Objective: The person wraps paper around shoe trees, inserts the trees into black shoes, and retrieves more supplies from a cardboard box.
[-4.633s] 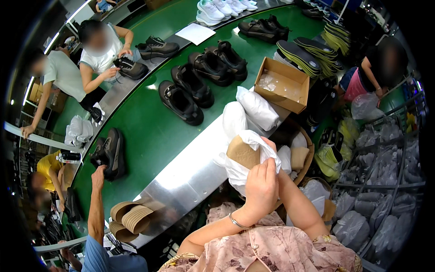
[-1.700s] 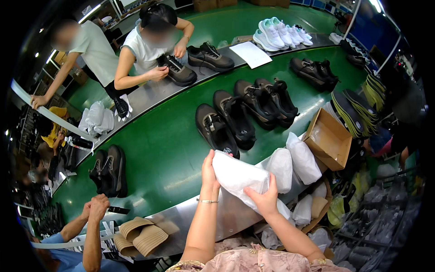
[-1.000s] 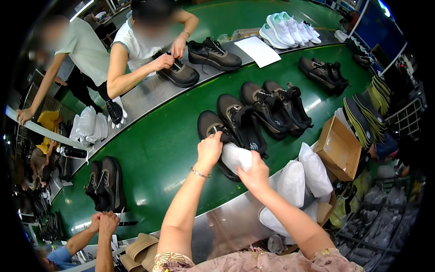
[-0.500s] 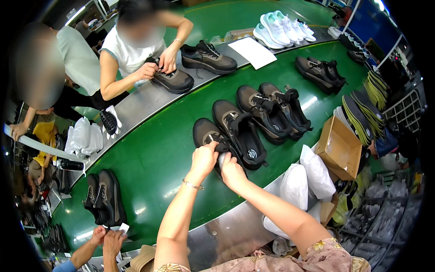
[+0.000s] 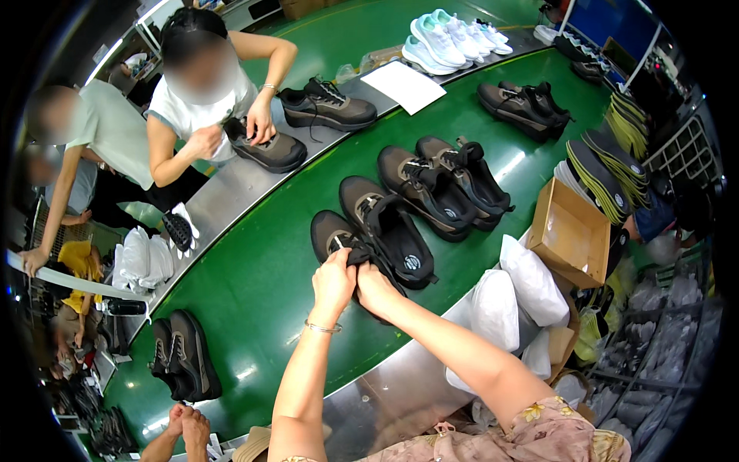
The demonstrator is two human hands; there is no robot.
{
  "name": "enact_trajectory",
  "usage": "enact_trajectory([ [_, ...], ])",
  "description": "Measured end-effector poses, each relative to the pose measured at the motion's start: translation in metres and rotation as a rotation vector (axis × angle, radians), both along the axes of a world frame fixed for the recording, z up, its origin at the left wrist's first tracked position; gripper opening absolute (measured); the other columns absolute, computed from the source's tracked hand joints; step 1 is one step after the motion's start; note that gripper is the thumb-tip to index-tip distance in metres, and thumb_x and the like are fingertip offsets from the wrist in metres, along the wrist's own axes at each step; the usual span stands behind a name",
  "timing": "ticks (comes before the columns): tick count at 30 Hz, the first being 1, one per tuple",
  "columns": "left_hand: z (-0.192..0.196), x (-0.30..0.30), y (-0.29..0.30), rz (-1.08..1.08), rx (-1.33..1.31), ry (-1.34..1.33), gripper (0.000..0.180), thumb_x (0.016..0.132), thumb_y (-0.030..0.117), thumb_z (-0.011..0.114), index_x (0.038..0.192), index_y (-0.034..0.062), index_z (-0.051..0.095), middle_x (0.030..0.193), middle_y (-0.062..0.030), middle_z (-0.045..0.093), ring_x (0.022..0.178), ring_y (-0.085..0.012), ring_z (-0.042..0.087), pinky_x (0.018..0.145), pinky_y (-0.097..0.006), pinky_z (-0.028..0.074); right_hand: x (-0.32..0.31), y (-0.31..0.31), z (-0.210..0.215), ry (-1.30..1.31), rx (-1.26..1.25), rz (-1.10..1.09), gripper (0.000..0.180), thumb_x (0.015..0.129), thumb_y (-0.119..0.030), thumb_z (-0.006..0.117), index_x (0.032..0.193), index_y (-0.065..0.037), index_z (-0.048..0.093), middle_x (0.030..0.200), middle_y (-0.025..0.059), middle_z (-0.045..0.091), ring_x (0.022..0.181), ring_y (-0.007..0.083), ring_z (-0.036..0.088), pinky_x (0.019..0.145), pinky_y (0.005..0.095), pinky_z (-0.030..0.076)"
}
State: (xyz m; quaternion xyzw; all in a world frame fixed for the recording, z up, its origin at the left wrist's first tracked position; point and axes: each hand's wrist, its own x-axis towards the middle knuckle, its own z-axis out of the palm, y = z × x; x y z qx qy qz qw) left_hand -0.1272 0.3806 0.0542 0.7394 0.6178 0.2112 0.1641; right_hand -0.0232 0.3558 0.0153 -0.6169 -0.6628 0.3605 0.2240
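Both of the worker's hands now meet at the nearest dark shoe (image 5: 339, 240) on the green conveyor belt (image 5: 254, 285). The white paper wad held up between them moments ago is gone from view, apparently pushed inside the shoe. The left hand (image 5: 333, 283) has its fingers clenched on the shoe's collar. The right hand (image 5: 375, 289) presses in beside it, fingers curled at the opening; whether they still pinch paper cannot be told. The stuffing of this shoe looks all but finished.

The shoe's mate (image 5: 387, 229) lies touching it on the right, and a second dark pair (image 5: 443, 185) sits just beyond. A third pair (image 5: 523, 106) rests farther up the belt, and another (image 5: 183, 354) near the lower left. More white paper wads (image 5: 517, 296) are piled on the steel table (image 5: 385, 393) beside an open cardboard box (image 5: 573, 231). Across the belt a co-worker's hands (image 5: 262, 119) work at another dark shoe (image 5: 265, 148), beside a white sheet of paper (image 5: 402, 83). The mate crowds the right hand's side; nothing else hems in the hands.
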Motion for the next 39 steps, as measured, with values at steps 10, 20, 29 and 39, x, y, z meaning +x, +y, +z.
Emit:
enact_trajectory([
  [10, -0.015, 0.089, -0.010, -0.109, 0.355, 0.478, 0.031, 0.071, 0.020, 0.066, 0.096, 0.0039, 0.057, 0.088, -0.0101, 0.054, 0.084, -0.0256, 0.052, 0.072, -0.037, 0.041, 0.129, -0.025, 0.043, -0.165, 0.520, -0.101, 0.016, 0.075, -0.003, 0.055, 0.090, -0.004, 0.060, 0.083, 0.0111, 0.060, 0.080, 0.0303, 0.059, 0.069, 0.0408, 0.048],
  [20, -0.001, 0.068, -0.002, -0.148, 0.117, 0.229, 0.012, 0.067, -0.006, 0.053, 0.078, -0.0036, 0.057, 0.085, -0.0201, 0.049, 0.069, -0.0355, 0.056, 0.064, -0.043, 0.047, 0.084, 0.070, 0.002, -0.377, 0.276, 0.393, 0.022, 0.083, -0.013, 0.048, 0.101, -0.001, 0.054, 0.102, 0.0164, 0.057, 0.090, 0.0285, 0.062, 0.071, 0.0377, 0.052],
  [29, 0.016, 0.032, 0.042, -0.120, 0.194, 0.300, 0.003, 0.067, -0.005, 0.053, 0.067, -0.0050, 0.056, 0.083, -0.0212, 0.049, 0.075, -0.0360, 0.055, 0.068, -0.044, 0.047, 0.048, 0.083, -0.040, -1.309, -0.013, 0.556, 0.022, 0.080, -0.018, 0.053, 0.090, -0.006, 0.068, 0.092, 0.0123, 0.062, 0.082, 0.0298, 0.059, 0.030, 0.0386, 0.040],
  [39, -0.013, 0.026, 0.065, -0.325, -0.032, 0.011, 0.012, 0.065, -0.009, 0.050, 0.069, -0.0017, 0.059, 0.082, -0.0183, 0.052, 0.079, -0.0358, 0.057, 0.072, -0.040, 0.047, 0.145, 0.081, 0.067, -0.395, 0.431, 0.430, 0.008, 0.073, -0.007, 0.060, 0.079, -0.001, 0.061, 0.077, 0.0110, 0.060, 0.066, 0.0236, 0.059, 0.053, 0.0315, 0.048],
])
